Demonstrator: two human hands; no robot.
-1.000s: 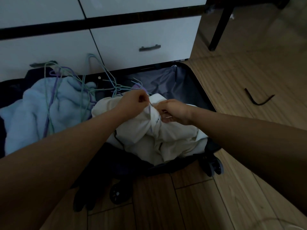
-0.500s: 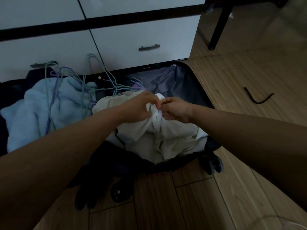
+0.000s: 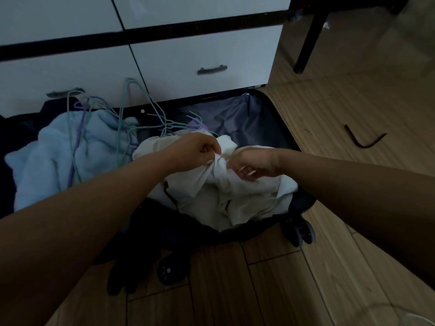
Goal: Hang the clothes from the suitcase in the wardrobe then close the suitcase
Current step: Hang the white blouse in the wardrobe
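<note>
Counts, relative to suitcase (image 3: 270, 118): 1 open suitcase; 2 garments inside, 1 white (image 3: 211, 191), 1 light blue (image 3: 47, 158); 2 suitcase wheels (image 3: 303, 231) visible; 2 drawer handles (image 3: 211, 69) behind; hangers (image 3: 131, 128) tangled, uncountable.

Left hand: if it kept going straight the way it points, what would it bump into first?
Probably the right hand. The left hand points rightward across the white garment, which both grips pinch, and they look almost touching, though depth is hard to judge.

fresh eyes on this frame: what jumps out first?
Two hands meet at centre, the left hand and right hand both gripping a white garment bunched in the open suitcase. To its left, a tangle of hangers lies over a light blue towel.
</note>
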